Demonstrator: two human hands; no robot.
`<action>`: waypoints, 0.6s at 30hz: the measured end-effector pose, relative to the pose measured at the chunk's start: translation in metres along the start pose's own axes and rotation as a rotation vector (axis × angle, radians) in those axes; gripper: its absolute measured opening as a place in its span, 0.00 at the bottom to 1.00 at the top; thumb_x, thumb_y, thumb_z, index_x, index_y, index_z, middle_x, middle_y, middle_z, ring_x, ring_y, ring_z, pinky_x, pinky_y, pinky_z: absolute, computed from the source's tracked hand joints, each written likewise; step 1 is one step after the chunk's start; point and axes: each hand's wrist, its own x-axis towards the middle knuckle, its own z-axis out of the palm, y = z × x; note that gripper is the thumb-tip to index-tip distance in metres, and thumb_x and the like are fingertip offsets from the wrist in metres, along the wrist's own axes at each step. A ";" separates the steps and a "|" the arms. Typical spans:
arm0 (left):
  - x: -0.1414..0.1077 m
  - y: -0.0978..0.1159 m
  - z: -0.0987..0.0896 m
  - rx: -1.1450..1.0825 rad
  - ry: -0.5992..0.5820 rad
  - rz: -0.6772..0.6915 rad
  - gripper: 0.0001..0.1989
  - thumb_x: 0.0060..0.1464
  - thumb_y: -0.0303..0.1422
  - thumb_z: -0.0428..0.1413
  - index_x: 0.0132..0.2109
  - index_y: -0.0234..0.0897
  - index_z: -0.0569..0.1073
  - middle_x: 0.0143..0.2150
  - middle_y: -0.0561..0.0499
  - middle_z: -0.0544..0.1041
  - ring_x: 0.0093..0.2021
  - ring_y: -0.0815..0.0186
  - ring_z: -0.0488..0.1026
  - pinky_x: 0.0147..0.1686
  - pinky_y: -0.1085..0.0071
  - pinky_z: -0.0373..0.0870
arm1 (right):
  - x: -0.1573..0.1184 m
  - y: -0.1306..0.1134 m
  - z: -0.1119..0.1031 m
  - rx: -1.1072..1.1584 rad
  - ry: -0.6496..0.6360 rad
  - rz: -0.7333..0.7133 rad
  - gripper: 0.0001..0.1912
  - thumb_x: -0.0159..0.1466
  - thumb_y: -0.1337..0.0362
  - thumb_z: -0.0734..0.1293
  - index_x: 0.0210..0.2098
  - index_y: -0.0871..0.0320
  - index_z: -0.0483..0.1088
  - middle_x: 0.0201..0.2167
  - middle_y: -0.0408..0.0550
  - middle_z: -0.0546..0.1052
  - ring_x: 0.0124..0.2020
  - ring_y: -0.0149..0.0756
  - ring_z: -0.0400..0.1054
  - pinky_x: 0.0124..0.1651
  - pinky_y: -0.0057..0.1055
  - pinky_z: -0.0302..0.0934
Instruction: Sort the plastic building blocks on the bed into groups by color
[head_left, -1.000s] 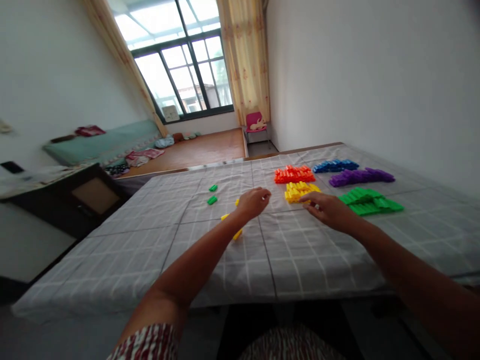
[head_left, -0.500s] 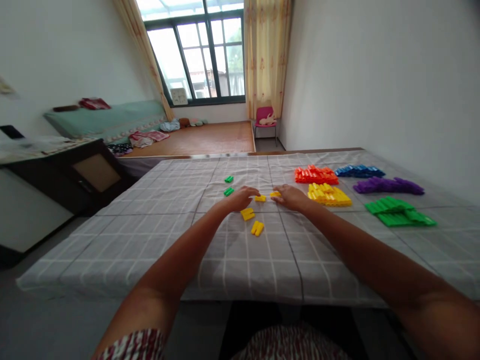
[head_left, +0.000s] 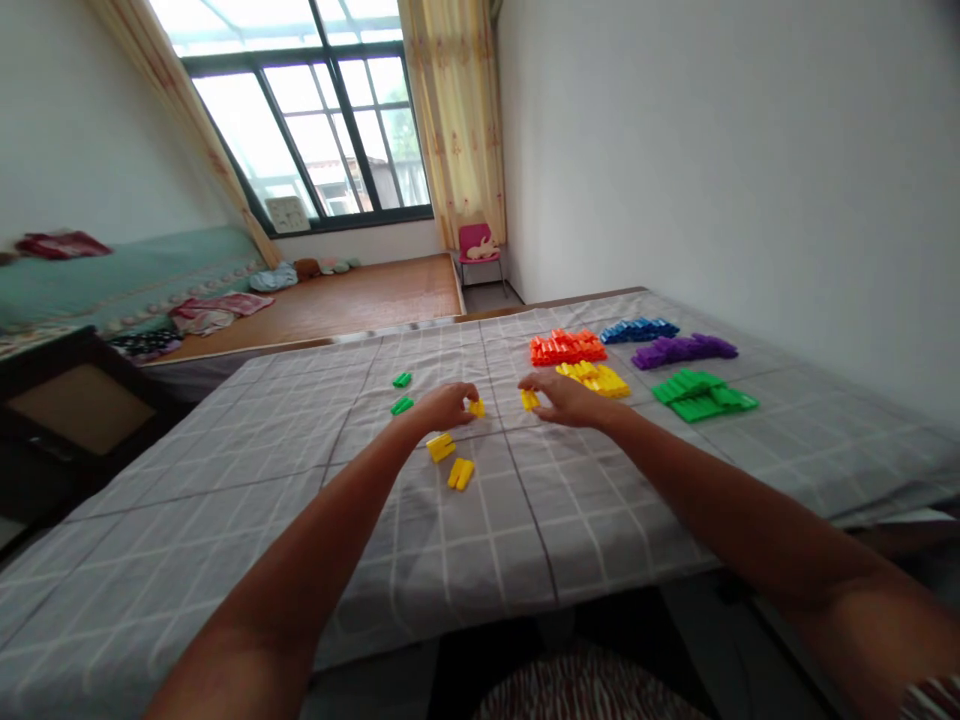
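Observation:
My left hand is closed at the fingertips on a small yellow plastic piece, low over the cloth. To its right, my right hand pinches another yellow plastic piece, held more upright. A gap separates the two pieces. Nearer to me lie two more yellow pieces, one just below my left hand and a slotted one closer still. Left of my left hand, two small green pieces rest on the cloth. Whether these are clips or blocks is too small to tell.
Heaps of like pieces lie at the right: orange, yellow, blue, purple and green. A grey checked cloth covers the table. A dark cabinet stands left, a white wall right.
My view has turned to the right. My right hand has lifted its yellow piece and tilted it upright. My left hand has closed on the yellow piece that lay beside its fingertips.

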 end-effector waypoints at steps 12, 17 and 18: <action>0.097 0.143 0.011 -0.006 0.240 0.166 0.15 0.54 0.39 0.56 0.48 0.40 0.74 0.49 0.49 0.77 0.49 0.60 0.72 0.49 0.64 0.68 | -0.070 0.125 -0.046 -0.028 0.229 0.295 0.19 0.52 0.69 0.66 0.45 0.59 0.72 0.45 0.51 0.77 0.47 0.41 0.70 0.51 0.35 0.62; 0.112 0.166 0.029 0.159 0.219 0.150 0.16 0.55 0.40 0.56 0.50 0.41 0.73 0.49 0.48 0.77 0.51 0.57 0.70 0.49 0.61 0.68 | -0.076 0.126 -0.038 0.000 0.186 0.223 0.21 0.53 0.67 0.66 0.47 0.59 0.72 0.47 0.51 0.77 0.48 0.43 0.69 0.55 0.40 0.59; 0.114 0.167 0.031 0.172 0.218 0.140 0.16 0.55 0.41 0.56 0.50 0.41 0.73 0.49 0.47 0.77 0.51 0.56 0.69 0.49 0.60 0.67 | -0.076 0.126 -0.037 0.007 0.172 0.211 0.21 0.53 0.67 0.66 0.48 0.59 0.72 0.47 0.52 0.76 0.49 0.44 0.68 0.55 0.40 0.59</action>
